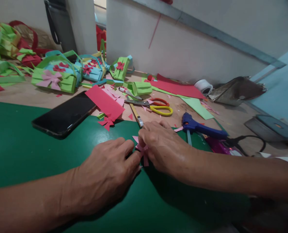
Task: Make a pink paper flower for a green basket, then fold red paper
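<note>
Head view: pink paper flower (145,160) between two narrowed hands, over the green mat (97,197).
The left hand (110,165) and right hand (164,145) both seem to pinch it, though hidden fingertips blur the exact grip; uneven pulling could tear a petal, and a careless right forearm could knock the nearby glue gun (204,128).

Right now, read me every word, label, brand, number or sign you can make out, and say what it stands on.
No readable text anywhere in this view.
Phone: dark screen, no words showing.
Glue gun: any print is too small or blurred to read.
Wall: a red line, no letters I can make out.
Pink paper flower, at the left hand and right hand: no lettering visible.
</note>
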A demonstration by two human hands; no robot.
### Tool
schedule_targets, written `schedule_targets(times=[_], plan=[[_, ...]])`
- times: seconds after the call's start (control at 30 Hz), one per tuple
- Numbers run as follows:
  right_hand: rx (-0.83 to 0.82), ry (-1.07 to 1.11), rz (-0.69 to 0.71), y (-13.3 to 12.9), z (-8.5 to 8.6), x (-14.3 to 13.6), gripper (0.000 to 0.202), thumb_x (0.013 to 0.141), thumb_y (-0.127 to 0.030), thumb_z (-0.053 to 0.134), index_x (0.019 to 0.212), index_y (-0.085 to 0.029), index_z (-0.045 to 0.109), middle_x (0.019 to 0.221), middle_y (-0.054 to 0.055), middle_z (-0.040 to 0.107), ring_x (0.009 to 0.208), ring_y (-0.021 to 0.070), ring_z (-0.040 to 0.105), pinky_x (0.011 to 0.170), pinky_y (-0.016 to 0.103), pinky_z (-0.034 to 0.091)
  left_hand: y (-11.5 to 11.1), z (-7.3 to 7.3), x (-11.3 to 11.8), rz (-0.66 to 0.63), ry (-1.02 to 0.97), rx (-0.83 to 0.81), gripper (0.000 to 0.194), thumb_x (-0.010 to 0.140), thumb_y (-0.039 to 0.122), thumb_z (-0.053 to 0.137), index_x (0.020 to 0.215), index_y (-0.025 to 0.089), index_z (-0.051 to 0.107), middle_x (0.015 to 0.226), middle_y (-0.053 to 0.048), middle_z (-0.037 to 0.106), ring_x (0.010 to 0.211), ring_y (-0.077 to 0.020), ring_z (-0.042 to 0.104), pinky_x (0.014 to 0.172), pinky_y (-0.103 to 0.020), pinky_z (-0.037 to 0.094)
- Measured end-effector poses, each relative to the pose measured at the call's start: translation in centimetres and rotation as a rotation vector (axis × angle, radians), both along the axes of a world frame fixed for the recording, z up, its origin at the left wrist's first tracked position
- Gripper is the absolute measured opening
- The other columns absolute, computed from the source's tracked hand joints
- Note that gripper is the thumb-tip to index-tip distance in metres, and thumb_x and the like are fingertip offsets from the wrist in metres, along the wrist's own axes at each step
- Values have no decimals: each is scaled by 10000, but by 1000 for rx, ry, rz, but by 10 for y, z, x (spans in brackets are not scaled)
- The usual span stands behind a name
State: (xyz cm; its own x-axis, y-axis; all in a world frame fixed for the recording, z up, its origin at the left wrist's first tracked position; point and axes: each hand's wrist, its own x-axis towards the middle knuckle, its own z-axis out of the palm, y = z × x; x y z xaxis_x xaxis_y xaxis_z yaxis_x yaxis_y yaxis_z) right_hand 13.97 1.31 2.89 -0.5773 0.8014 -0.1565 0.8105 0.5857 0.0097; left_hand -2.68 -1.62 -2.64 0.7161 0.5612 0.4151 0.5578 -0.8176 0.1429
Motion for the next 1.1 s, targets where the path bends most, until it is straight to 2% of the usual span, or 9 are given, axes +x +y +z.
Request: schedule_targets(times=[0.1,0.27,0.37,0.5,0.63,0.73,0.8,0.93,1.1], plan=[[-12,11,29,-1,3,-2,125,726,-51,545,757,-171,555,797,60,541,801,223,505,744,394,361,0,0,1,-16,-14,15,135,895,149,492,904,149,627,748,-42,571,643,-212,499,540,-348,380],[-48,8,25,-2,0,-6,110,710,-57,559,747,-161,555,825,79,564,845,251,516,795,443,353,0,0,2,-28,-40,75,134,893,149,501,817,154,611,703,-29,569,619,-203,485,534,-342,359],[-62,45,33,2,1,-1,103,704,-89,590,768,-166,567,845,68,583,843,234,524,792,407,360,0,0,1,3,-47,66,178,903,167,488,745,163,570,684,-28,563,606,-194,481,534,-334,352],[-115,360,-44,10,21,16,146,740,-98,560,857,-180,588,868,27,621,812,171,542,697,276,378,-1,1,-1,31,-66,2,172,901,138,457,761,158,555,700,-32,574,610,-176,497,544,-302,369],[-68,526,-116,18,37,35,114,828,-159,492,827,-185,603,790,2,637,702,139,541,601,246,356,0,4,-1,69,-108,-59,188,902,125,417,765,153,543,688,-28,559,592,-155,489,541,-272,366],[-137,506,-86,25,30,41,167,872,-198,449,870,-179,615,783,2,633,692,135,532,587,244,349,3,6,-1,140,-127,-57,207,905,132,387,764,148,538,657,-22,539,562,-143,476,524,-258,351],[-146,434,-58,31,23,41,185,864,-158,440,874,-166,624,801,15,632,720,141,528,619,251,347,7,5,-1,192,-139,-55,212,906,144,378,769,147,539,649,-21,538,557,-141,481,527,-257,348],[-199,325,-69,39,14,37,182,766,-63,475,686,-155,610,647,13,581,626,138,486,562,260,299,15,3,-4,271,-193,-108,184,901,167,390,838,140,560,676,-26,579,567,-141,515,553,-256,366],[-350,278,-160,43,0,38,101,765,-199,565,691,-159,622,592,9,592,553,126,525,476,223,315,21,4,-2,347,-215,-158,190,916,193,408,930,127,585,726,-41,643,591,-143,573,578,-254,407]])
